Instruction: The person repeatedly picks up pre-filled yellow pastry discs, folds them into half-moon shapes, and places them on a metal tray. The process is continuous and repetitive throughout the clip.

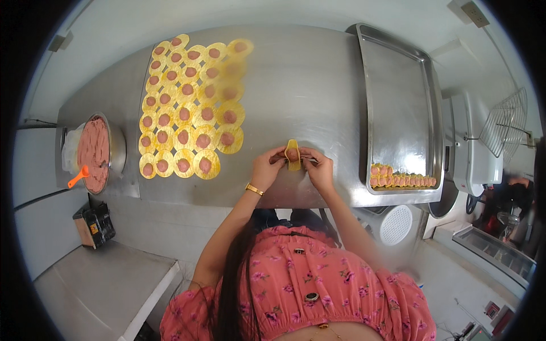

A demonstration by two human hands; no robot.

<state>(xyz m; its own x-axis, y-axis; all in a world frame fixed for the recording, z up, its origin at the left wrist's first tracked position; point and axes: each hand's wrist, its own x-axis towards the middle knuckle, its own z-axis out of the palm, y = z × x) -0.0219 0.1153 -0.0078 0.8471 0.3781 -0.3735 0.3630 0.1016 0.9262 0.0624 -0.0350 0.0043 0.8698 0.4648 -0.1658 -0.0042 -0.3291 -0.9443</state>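
Note:
Between my two hands is a yellow dumpling wrapper (293, 165) with a ball of pink minced meat (292, 154) in its middle, its sides folded up around the filling. My left hand (269, 164) pinches the wrapper's left side, and my right hand (318, 165) pinches its right side. Both hands are close above the steel table near its front edge. Left of them, rows of round yellow wrappers (229, 139) lie flat, each with a dab of meat on it. To the right, filled dumplings (402, 181) stand packed along the near end of a metal tray (364, 113).
At the far left stands a steel bowl (118, 145) of minced pink meat with an orange-handled spatula (78, 177) in it. The steel table (301, 74) runs under everything. Right of the tray are a white appliance (475, 142) and a wire rack (503, 122).

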